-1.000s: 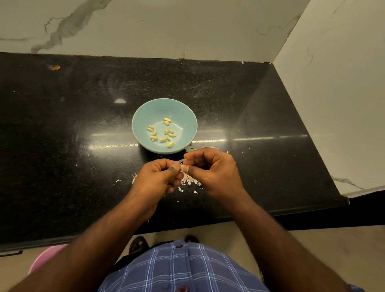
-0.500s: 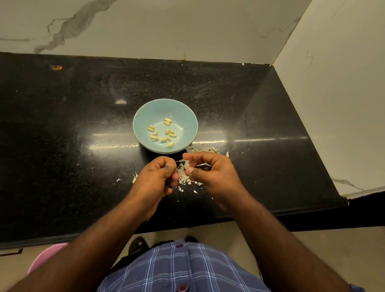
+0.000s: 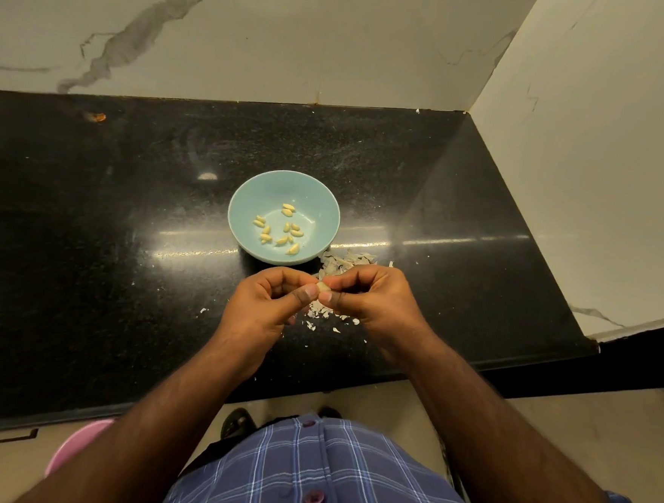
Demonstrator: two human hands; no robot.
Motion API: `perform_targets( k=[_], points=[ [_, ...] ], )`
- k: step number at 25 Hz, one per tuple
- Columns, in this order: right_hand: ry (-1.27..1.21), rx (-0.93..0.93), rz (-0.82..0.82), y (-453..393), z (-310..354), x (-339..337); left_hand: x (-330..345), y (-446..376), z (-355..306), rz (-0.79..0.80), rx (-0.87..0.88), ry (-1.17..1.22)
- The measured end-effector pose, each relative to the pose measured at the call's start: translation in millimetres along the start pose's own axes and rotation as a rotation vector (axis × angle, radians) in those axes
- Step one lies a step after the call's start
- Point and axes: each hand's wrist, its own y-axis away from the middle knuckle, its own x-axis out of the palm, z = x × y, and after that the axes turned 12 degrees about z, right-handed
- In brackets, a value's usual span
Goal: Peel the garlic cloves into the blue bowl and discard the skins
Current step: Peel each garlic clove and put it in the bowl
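A blue bowl (image 3: pixel 317 211) sits mid-counter and holds several peeled yellowish garlic cloves (image 3: pixel 281 230). Just in front of it, my left hand (image 3: pixel 267 305) and my right hand (image 3: pixel 374 301) meet fingertip to fingertip. Both pinch one small pale garlic clove (image 3: pixel 323 287) between thumbs and forefingers. A heap of papery white garlic skins (image 3: pixel 343 262) lies on the counter right of the bowl and under my hands, partly hidden by my right hand.
The black granite counter (image 3: pixel 107 235) ends at a marble wall behind and a white side wall (image 3: pixel 604 152) on the right. A small orange scrap (image 3: pixel 100 117) lies at far left. A pink tub (image 3: pixel 77 445) stands on the floor below the counter edge.
My hands had drifted apart and lowered over the skins half a second ago; now they have come together again, pinching the clove between them.
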Motion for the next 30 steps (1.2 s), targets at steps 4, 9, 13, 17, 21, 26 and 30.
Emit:
perform_targets(
  k=[4,9,13,17,21,26,30],
  points=[
    [-0.067,0.114,0.044,0.8,1.9,0.2,-0.3,-0.2,4.3,-0.007,0.01,-0.041],
    [-0.156,0.142,0.04,1.9,4.0,3.2,3.5,-0.1,4.4,-0.012,0.046,-0.092],
    [0.041,-0.035,-0.015,2.2,1.7,7.2,-0.2,-1.9,8.4,-0.055,0.032,-0.039],
    [0.002,-0.012,-0.024,2.4,4.6,7.6,3.0,-1.3,7.5,-0.002,0.003,0.019],
    [-0.248,0.149,0.022,2.4,7.5,6.8,5.0,0.9,6.1,0.021,0.028,0.01],
    [0.029,-0.082,-0.127,-0.2,-5.7,11.2,6.0,-0.3,5.2,0.012,-0.051,0.026],
    [0.343,-0.29,-0.18,1.6,-14.5,13.2,9.7,-1.0,0.9,0.036,-0.219,0.244]
  ],
)
